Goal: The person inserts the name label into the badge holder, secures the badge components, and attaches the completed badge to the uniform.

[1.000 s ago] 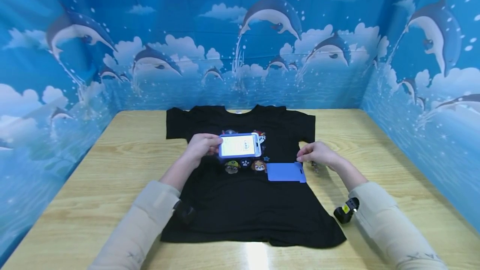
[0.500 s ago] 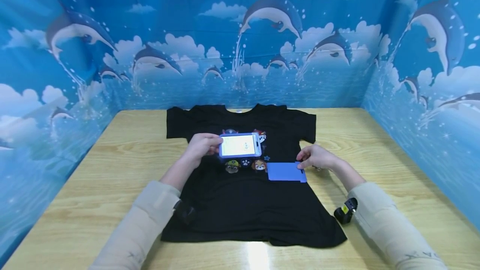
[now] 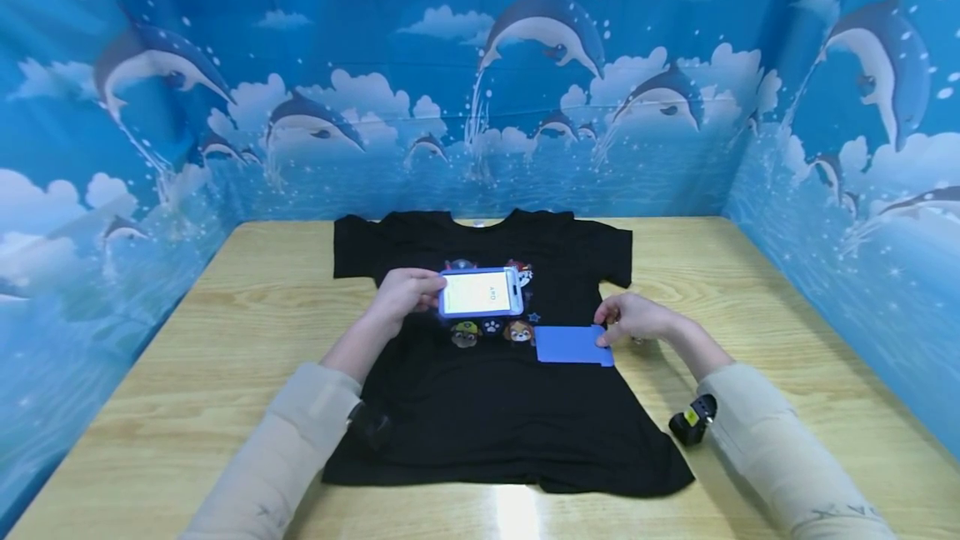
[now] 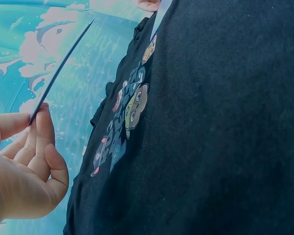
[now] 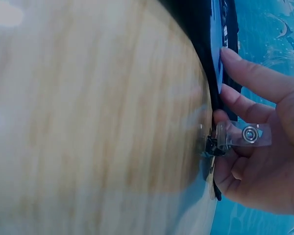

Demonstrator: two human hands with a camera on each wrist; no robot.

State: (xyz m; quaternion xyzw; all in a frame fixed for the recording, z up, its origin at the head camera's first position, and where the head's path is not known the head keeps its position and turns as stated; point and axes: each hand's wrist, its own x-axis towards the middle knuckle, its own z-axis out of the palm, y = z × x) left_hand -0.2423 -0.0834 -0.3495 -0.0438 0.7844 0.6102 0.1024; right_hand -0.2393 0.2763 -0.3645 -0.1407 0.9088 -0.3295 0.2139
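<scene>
My left hand (image 3: 405,297) pinches the left end of a blue badge holder (image 3: 516,290) above the T-shirt, thumb on top. A white printed card (image 3: 474,293) shows in the holder, which looks thin and edge-on in the left wrist view. A flat blue cover (image 3: 566,345) lies on the shirt's right side. My right hand (image 3: 636,317) has its thumb on the cover's right end and the index finger at its edge. Under that palm, in the right wrist view, is a badge clip with a clear snap strap (image 5: 250,134), mostly hidden in the head view.
A black T-shirt (image 3: 495,423) with cartoon dog heads printed on its chest is spread over the wooden table (image 3: 247,340). A blue dolphin-print curtain (image 3: 390,165) encloses the table's back and sides.
My right hand has come down slightly, its thumb moving from the cover's top corner onto its right end. The clip beside it is now mostly covered. My left hand stays put.
</scene>
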